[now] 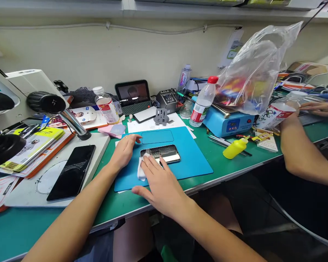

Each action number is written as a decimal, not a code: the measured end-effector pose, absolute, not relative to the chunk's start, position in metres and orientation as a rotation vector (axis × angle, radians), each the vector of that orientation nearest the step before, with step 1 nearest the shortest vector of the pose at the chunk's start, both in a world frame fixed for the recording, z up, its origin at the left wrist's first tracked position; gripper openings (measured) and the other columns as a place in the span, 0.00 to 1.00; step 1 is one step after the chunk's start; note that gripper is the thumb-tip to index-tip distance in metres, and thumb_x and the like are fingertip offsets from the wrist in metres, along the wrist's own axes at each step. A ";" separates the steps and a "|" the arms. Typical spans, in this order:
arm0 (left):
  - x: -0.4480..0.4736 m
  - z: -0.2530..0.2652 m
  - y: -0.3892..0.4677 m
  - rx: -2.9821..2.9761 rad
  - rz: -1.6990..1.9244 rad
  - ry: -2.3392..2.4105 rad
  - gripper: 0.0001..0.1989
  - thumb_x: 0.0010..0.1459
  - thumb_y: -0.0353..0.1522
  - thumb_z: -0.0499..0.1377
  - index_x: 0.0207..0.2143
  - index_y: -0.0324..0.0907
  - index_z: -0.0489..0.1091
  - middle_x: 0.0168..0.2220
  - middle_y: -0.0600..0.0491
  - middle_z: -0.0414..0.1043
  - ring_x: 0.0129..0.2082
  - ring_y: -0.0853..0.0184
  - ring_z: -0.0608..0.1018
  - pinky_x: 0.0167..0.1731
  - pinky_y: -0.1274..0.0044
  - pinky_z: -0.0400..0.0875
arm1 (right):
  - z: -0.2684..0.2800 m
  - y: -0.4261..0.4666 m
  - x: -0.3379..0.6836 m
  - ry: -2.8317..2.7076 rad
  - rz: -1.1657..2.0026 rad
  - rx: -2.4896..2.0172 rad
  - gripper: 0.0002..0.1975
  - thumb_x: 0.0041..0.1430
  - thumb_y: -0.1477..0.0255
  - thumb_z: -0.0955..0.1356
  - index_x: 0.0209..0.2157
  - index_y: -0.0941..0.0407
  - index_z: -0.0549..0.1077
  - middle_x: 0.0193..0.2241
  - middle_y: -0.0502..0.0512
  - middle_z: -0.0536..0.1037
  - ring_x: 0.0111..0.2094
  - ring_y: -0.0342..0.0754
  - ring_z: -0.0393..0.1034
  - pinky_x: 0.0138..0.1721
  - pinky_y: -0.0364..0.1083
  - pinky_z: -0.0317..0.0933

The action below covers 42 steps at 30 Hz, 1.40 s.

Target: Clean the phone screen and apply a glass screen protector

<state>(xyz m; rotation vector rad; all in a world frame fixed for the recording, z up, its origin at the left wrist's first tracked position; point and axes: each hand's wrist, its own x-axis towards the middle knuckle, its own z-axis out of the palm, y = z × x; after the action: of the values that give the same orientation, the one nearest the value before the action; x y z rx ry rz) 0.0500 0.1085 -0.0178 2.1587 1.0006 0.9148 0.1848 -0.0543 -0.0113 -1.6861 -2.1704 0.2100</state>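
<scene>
A smartphone (168,154) lies face up on a blue mat (192,165), its glossy screen reflecting light stripes. Fingers of my right hand (161,182) press a folded white wiping cloth (141,172) against the phone's left end, the thumb spread out toward me. My left hand (125,150) rests on the mat just left of the phone, its fingers curled together. Its fingertips are partly hidden, so I cannot make out what, if anything, they hold. A phone-shaped outline (157,137) is on the mat behind the phone.
A larger dark phone (71,173) lies on a pale microscope base (100,145) at left. Beyond the mat are a grey stand (161,116) and a red-capped bottle (204,103). A yellow squeeze bottle (235,148) lies to the right, near a blue machine (226,122). Another person's arm (303,145) reaches in from the right.
</scene>
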 end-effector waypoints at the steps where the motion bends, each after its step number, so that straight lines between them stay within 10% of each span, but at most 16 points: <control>1: 0.050 -0.018 0.109 2.162 0.910 0.997 0.31 0.70 0.49 0.38 0.45 0.41 0.76 0.39 0.48 0.78 0.42 0.59 0.77 0.48 0.67 0.70 | -0.010 -0.059 0.191 -2.179 0.223 -1.688 0.41 0.68 0.45 0.56 0.67 0.62 0.61 0.69 0.65 0.60 0.72 0.56 0.49 0.71 0.62 0.42; 42: 0.053 -0.004 0.099 2.259 0.952 0.878 0.14 0.68 0.36 0.44 0.31 0.44 0.64 0.33 0.51 0.72 0.36 0.62 0.73 0.41 0.70 0.66 | -0.008 -0.059 0.229 -2.343 0.136 -1.738 0.41 0.68 0.47 0.59 0.68 0.64 0.59 0.69 0.66 0.57 0.71 0.60 0.50 0.69 0.65 0.48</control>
<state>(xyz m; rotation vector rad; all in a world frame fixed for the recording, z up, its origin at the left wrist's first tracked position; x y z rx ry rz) 0.0531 0.0991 -0.0042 2.2586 0.8781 0.9524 0.2293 -0.0587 -0.0081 -1.7376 -2.3427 0.1355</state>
